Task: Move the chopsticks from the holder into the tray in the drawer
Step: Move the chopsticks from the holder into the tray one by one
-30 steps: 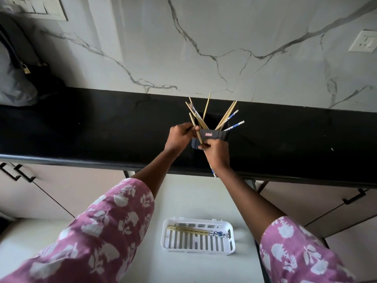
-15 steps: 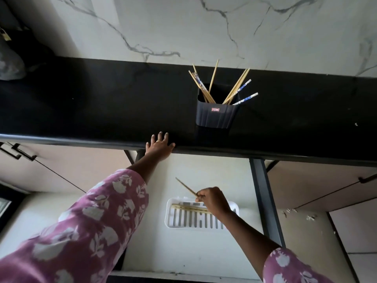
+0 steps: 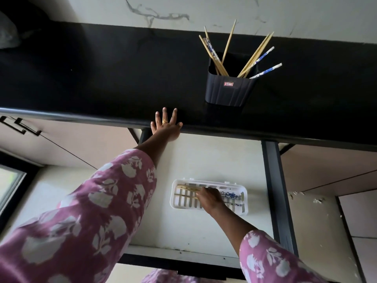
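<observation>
Head view
Standing chopsticks point(image 3: 228, 41): on end in the holder, upper ends fanned up and outward toward the wall. Most are plain wood, and a few with blue-and-white ends lean right.
Holder point(image 3: 229, 91): dark ribbed cup, upright on the black countertop point(image 3: 102, 78), close to its front edge and right of the left hand.
Lying chopsticks point(image 3: 186, 187): flat in the tray, long axis along the tray's length, plain wooden ends at its left end and blue-patterned ends toward its right.
Tray point(image 3: 173, 201): white and slotted, on the pale floor of the open drawer point(image 3: 193, 160), nearer the drawer's right side.
Right hand point(image 3: 209, 198): down in the tray on the lying sticks, fingers bent over them. I cannot tell whether they pinch one.
Left hand point(image 3: 166, 127): fingers spread, flat on the countertop's front edge, with a ring point(image 3: 164, 121) on one finger.
</observation>
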Available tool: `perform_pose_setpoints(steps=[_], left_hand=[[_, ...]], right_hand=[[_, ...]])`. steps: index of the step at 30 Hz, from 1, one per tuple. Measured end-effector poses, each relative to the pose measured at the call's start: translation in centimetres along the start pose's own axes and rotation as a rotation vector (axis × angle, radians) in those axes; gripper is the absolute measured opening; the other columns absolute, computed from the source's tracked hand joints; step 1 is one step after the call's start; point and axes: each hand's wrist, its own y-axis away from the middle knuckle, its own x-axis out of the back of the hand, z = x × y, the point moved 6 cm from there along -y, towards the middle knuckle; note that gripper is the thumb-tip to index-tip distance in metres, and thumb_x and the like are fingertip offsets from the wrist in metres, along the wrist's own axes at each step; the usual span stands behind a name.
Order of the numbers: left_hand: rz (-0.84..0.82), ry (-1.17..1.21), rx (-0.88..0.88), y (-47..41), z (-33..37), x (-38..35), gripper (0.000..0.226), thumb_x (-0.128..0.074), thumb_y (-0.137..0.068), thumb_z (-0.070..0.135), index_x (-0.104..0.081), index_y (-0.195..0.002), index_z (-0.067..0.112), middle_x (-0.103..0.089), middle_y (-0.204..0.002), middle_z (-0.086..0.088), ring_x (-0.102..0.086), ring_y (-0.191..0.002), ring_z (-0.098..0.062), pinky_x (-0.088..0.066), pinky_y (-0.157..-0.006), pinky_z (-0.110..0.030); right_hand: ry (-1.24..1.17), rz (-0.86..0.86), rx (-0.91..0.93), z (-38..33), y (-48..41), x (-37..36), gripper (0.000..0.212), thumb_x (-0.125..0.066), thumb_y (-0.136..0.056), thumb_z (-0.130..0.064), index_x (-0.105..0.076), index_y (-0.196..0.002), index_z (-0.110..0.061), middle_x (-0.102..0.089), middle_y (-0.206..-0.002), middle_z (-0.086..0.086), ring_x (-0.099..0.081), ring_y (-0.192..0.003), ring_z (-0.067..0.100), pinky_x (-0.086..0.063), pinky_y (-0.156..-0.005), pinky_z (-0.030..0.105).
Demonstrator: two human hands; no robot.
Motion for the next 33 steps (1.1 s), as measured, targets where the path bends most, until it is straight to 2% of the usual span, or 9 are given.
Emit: perform_pose_setpoints(steps=[5, 9, 14, 18, 20, 22, 25, 27, 33], left_hand=[[-0.053, -0.012, 0.022, 0.3, 0.3, 0.3, 0.058, -0.022, -0.1, 0.046, 0.01, -0.147, 0.039, 0.022, -0.156, 0.004, 0.021, -0.144, -0.024, 0.005, -0.115, -0.047], [-0.076, -0.016, 0.027, 0.5, 0.4, 0.4, 0.057, -0.021, -0.1, 0.045, 0.012, -0.147, 0.039, 0.023, -0.156, 0.004, 0.021, -0.144, -0.025, 0.005, -0.116, -0.047], [-0.087, -0.017, 0.026, 0.8, 0.4, 0.6, 0.057, -0.02, -0.1, 0.045, 0.012, -0.147, 0.039, 0.022, -0.156, 0.004, 0.021, -0.144, -0.025, 0.005, -0.116, -0.047], [-0.09, -0.014, 0.022, 1.0, 0.5, 0.6, 0.057, -0.02, -0.1, 0.046, 0.012, -0.146, 0.04, 0.023, -0.156, 0.005, 0.021, -0.144, -0.024, 0.005, -0.116, -0.047], [-0.092, -0.011, 0.025, 1.0, 0.4, 0.6, 0.057, -0.02, -0.1, 0.047, 0.012, -0.146, 0.04, 0.023, -0.156, 0.005, 0.021, -0.144, -0.024, 0.005, -0.116, -0.046], [-0.096, -0.004, 0.022, 1.1, 0.4, 0.7, 0.057, -0.02, -0.1, 0.047, 0.012, -0.146, 0.04, 0.023, -0.156, 0.005, 0.022, -0.143, -0.023, 0.006, -0.116, -0.046], [-0.095, 0.002, 0.023, 1.6, 0.6, 1.0, 0.057, -0.02, -0.1, 0.047, 0.011, -0.147, 0.04, 0.022, -0.156, 0.005, 0.021, -0.144, -0.023, 0.005, -0.116, -0.045], [-0.092, -0.001, 0.029, 1.9, 0.7, 1.1, 0.056, -0.02, -0.1, 0.047, 0.01, -0.147, 0.04, 0.02, -0.157, 0.005, 0.019, -0.144, -0.023, 0.005, -0.117, -0.044], [-0.093, -0.001, 0.033, 2.0, 0.7, 1.1, 0.056, -0.019, -0.1, 0.047, 0.009, -0.148, 0.039, 0.018, -0.157, 0.005, 0.018, -0.145, -0.023, 0.004, -0.117, -0.044]], right_hand=[[0.101, -0.01, 0.021, -0.3, -0.7, -0.3, 0.029, -0.041, -0.092, 0.001, -0.067, -0.104, -0.005, -0.066, -0.115, 0.014, -0.058, -0.113, 0.034, -0.048, -0.086, 0.038], [0.123, -0.044, 0.039, -0.6, -0.4, -0.2, 0.03, -0.046, -0.083, 0.01, -0.067, -0.087, -0.01, -0.069, -0.105, 0.016, -0.061, -0.107, 0.034, -0.05, -0.079, 0.035], [0.192, -0.025, 0.083, 0.0, -0.1, 0.6, 0.03, -0.046, -0.076, 0.018, -0.066, -0.086, -0.002, -0.069, -0.101, 0.021, -0.063, -0.102, 0.036, -0.048, -0.071, 0.035], [0.262, 0.005, 0.101, 0.5, 0.7, 2.6, 0.021, -0.062, -0.067, 0.012, -0.059, -0.064, -0.009, -0.07, -0.087, 0.013, -0.067, -0.089, 0.027, -0.049, -0.061, 0.03], [0.291, 0.124, 0.128, 0.7, 1.4, 4.6, 0.029, -0.084, -0.041, -0.009, -0.058, -0.048, -0.022, -0.065, -0.055, -0.004, -0.065, -0.056, 0.009, -0.043, -0.043, 0.014], [0.244, 0.258, 0.206, 1.3, 1.5, 6.7, 0.031, -0.081, -0.025, -0.008, -0.055, -0.041, -0.017, -0.054, -0.04, -0.005, -0.055, -0.038, 0.009, -0.034, -0.032, 0.01], [0.2, 0.54, 0.315, 1.8, 2.2, 11.6, 0.013, -0.051, -0.052, -0.002, -0.056, -0.046, -0.012, -0.056, -0.045, 0.002, -0.056, -0.04, 0.019, -0.037, -0.034, 0.015], [0.213, 0.718, 0.322, 2.4, 2.3, 15.1, 0.024, -0.037, -0.055, -0.004, -0.059, -0.05, -0.01, -0.057, -0.048, 0.004, -0.057, -0.043, 0.021, -0.04, -0.035, 0.018], [-0.011, 1.13, 0.027, 7.4, 2.5, 26.1, 0.022, -0.065, -0.06, 0.015, -0.07, -0.067, -0.005, -0.071, -0.067, 0.011, -0.068, -0.061, 0.028, -0.055, -0.052, 0.027]])
